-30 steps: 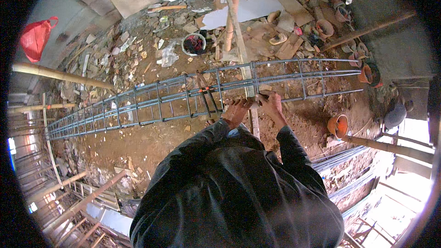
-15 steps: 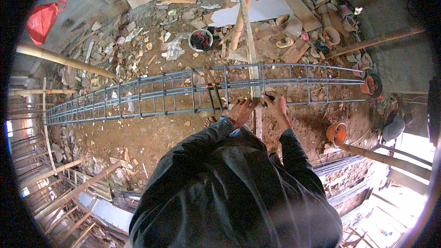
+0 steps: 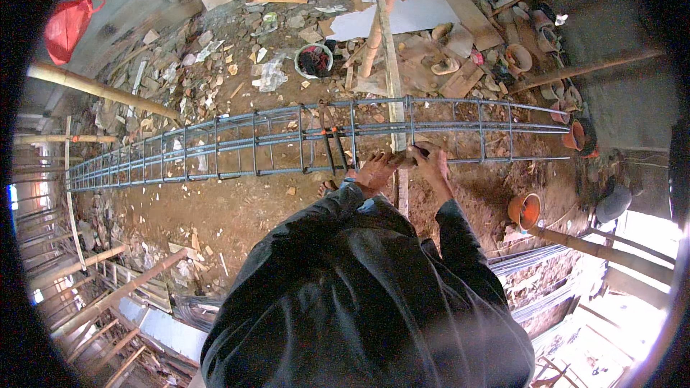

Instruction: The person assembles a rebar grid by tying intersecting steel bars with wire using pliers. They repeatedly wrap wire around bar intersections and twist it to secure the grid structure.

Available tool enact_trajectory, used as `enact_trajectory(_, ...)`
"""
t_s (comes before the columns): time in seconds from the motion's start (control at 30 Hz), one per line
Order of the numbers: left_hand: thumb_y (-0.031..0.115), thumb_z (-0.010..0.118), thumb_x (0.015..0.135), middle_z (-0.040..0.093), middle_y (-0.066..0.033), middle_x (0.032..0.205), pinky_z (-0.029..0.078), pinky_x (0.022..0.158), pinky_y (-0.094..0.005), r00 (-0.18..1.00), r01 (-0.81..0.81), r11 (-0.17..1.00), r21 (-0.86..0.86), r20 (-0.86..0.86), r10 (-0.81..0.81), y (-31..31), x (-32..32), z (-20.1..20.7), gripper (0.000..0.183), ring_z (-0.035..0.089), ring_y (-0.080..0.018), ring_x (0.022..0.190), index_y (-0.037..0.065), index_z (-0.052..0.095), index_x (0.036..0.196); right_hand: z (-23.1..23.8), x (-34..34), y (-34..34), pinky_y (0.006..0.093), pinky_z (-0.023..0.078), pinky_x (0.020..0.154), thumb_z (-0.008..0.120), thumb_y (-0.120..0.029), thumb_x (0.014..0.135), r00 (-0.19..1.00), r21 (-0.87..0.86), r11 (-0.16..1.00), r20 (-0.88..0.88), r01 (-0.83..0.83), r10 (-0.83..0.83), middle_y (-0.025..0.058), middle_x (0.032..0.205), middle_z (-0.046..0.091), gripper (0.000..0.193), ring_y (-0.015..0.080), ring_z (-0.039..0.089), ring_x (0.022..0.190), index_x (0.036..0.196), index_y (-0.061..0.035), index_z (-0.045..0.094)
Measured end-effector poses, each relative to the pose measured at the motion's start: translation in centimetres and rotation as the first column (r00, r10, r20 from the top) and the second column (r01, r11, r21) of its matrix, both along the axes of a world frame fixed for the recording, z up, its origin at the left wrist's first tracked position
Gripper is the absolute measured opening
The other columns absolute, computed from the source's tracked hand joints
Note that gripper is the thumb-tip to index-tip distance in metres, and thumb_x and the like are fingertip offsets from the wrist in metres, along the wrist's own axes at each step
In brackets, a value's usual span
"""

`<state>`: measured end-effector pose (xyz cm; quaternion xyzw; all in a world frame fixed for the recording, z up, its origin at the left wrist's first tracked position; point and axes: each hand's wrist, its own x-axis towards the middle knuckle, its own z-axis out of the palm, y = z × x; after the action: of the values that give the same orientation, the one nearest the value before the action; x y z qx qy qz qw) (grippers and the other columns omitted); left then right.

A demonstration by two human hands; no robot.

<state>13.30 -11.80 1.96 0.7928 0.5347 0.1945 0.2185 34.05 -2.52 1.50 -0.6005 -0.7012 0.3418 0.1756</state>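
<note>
A long cage of blue-grey rebar [image 3: 257, 144] stretches across in front of me, its bars joined by square stirrups. My left hand [image 3: 379, 172] lies over its near lower bar with bent fingers, beside a wooden batten [image 3: 395, 111] that crosses the cage. Just right of the batten, my right hand [image 3: 432, 167] is closed in a pinch at the same bar. Something small and dark shows by its thumb and fingers, too little to name. Left of my hands, a dark two-handled tool like pincers [image 3: 333, 145], with orange bands, leans on the cage.
Bamboo poles [image 3: 383, 18] stand and slant around the cage. Rubble and boards [image 3: 460, 80] cover the far ground, with a bucket [image 3: 314, 62] among them. An orange bucket [image 3: 524, 211] lies at right. A red bag [image 3: 70, 29] hangs at far left. Long bars [image 3: 535, 259] lie behind right.
Both hands stay at nearly the same place on the near bar, with only slight finger movement. The view has shifted a little.
</note>
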Motion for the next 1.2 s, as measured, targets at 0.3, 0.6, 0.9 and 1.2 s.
enact_trajectory(0.3, -0.005, 0.047, 0.084, 0.055, -0.0213, 0.135, 0.046, 0.104, -0.0516, 0.999, 0.006, 1.0, -0.019, -0.038, -0.007, 0.0, -0.5, -0.1, 0.078, 0.055, -0.0426, 0.123, 0.021, 0.038, 0.157, 1.9, -1.0, -1.2, 0.0355, 0.053, 0.087, 0.077, -0.047, 0.086, 0.997, 0.011, 1.0, 0.074, 0.021, -0.022, 0.0086, 0.104, 0.076, 0.043, 0.0224, 0.071, 0.095, 0.104, -0.0077, 0.077)
enact_trajectory(0.6, -0.004, 0.057, 0.08, 0.054, -0.019, 0.143, 0.042, 0.11, -0.0532, 1.0, 0.0, 0.99, -0.142, 0.001, 0.0, 0.4, -0.4, -0.2, 0.071, 0.051, -0.0419, 0.131, 0.018, 0.051, 0.147, 0.5, -0.9, -0.8, 0.0393, 0.056, 0.088, 0.077, -0.048, 0.086, 0.968, -0.07, 0.994, -0.232, 0.085, -0.099, 0.0125, 0.106, 0.076, 0.046, 0.0288, 0.072, 0.099, 0.107, -0.0071, 0.077)
enact_trajectory(0.9, -0.002, 0.058, 0.083, 0.052, -0.0212, 0.147, 0.037, 0.115, -0.0548, 0.999, 0.012, 0.975, -0.221, 0.038, -0.003, 0.6, -0.8, 0.2, 0.074, 0.047, -0.0417, 0.137, 0.019, 0.044, 0.152, 0.1, -0.4, -1.3, 0.0416, 0.056, 0.086, 0.076, -0.048, 0.087, 0.999, 0.065, 0.997, 0.044, 0.028, -0.031, 0.0156, 0.107, 0.075, 0.045, 0.0328, 0.072, 0.098, 0.108, -0.0078, 0.077)
enact_trajectory(1.2, 0.002, 0.06, 0.086, 0.051, -0.0223, 0.146, 0.037, 0.114, -0.0561, 0.999, 0.008, 0.982, -0.191, 0.042, 0.0, 0.4, -0.8, 0.0, 0.069, 0.05, -0.043, 0.133, 0.018, 0.045, 0.151, 0.7, -1.0, -1.7, 0.0455, 0.053, 0.085, 0.078, -0.037, 0.087, 1.0, 0.151, 0.988, -0.009, -0.02, 0.021, 0.0156, 0.107, 0.071, 0.044, 0.0335, 0.066, 0.1, 0.115, -0.0031, 0.07)
